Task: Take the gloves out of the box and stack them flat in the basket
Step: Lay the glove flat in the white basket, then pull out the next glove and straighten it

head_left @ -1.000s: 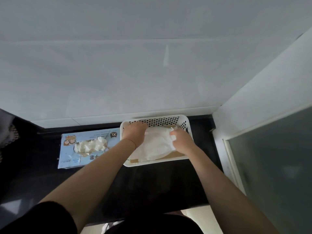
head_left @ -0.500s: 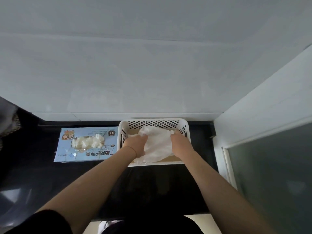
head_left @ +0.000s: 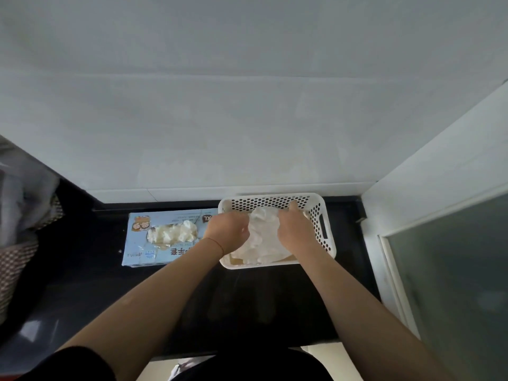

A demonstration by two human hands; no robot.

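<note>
Both hands are inside the white perforated plastic basket [head_left: 321,232], which sits on the glossy black table [head_left: 247,303] up against the white back wall [head_left: 247,119].

Left hand [head_left: 228,229]: forearm comes in from lower left, wrist over the basket's left rim, back of hand up, fingers curled down onto the left edge of the thin white crumpled gloves [head_left: 262,243]. Looks like it grips the material, fingertips mostly hidden.

Right hand [head_left: 294,229]: forearm comes in from lower right, back of hand up, fingers curled over the right side of the glove pile, one fingertip poking up near the basket's far perforated wall. Also appears to hold the glove material; exact pinch hidden under the hand.

The gloves in the basket are bunched between the two hands and spread toward the near rim, wrinkled rather than flat. A tan patch of basket bottom shows at the near edge.

The light-blue cardboard glove box [head_left: 143,251] lies flat on the table just left of the basket, its right end touching or nearly touching the basket; can't tell which. More white gloves [head_left: 173,233] bulge out of its oval top opening.

Frosted glass panel with white frame [head_left: 445,284] at right. Checked brown-and-white cloth [head_left: 13,259] at far left edge.
</note>
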